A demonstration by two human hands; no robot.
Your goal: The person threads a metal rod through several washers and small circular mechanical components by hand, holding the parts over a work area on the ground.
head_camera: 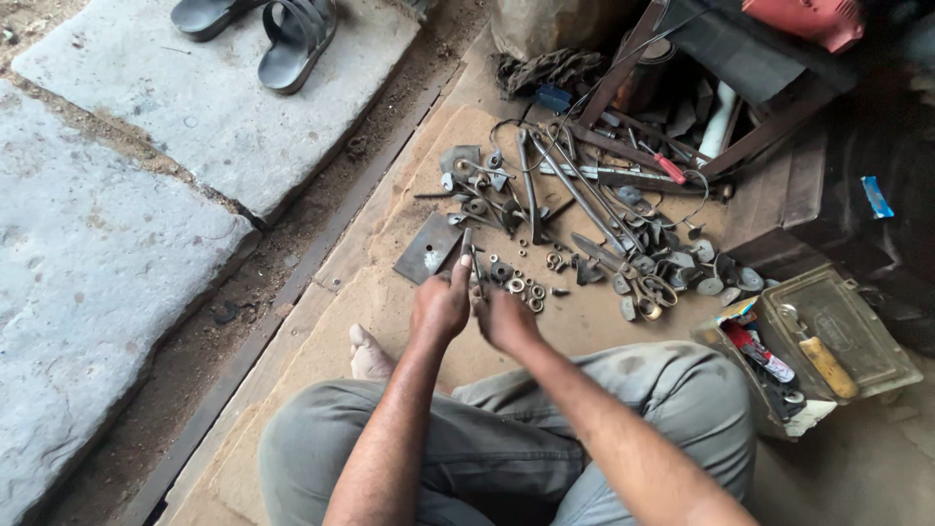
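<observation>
Here both hands' grips, left hand (440,304) and right hand (504,318), pinch a thin metal rod (467,244) beside a multicoloured packet (745,326).

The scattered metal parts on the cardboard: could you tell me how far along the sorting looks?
Done: a small group of nuts and washers lies gathered by the hands. In hand: the left hand pinches a thin metal piece; the right hand is beside it, contents unclear. Left: the tangled tools and scrap remain spread, and the metal box sits open.
</observation>
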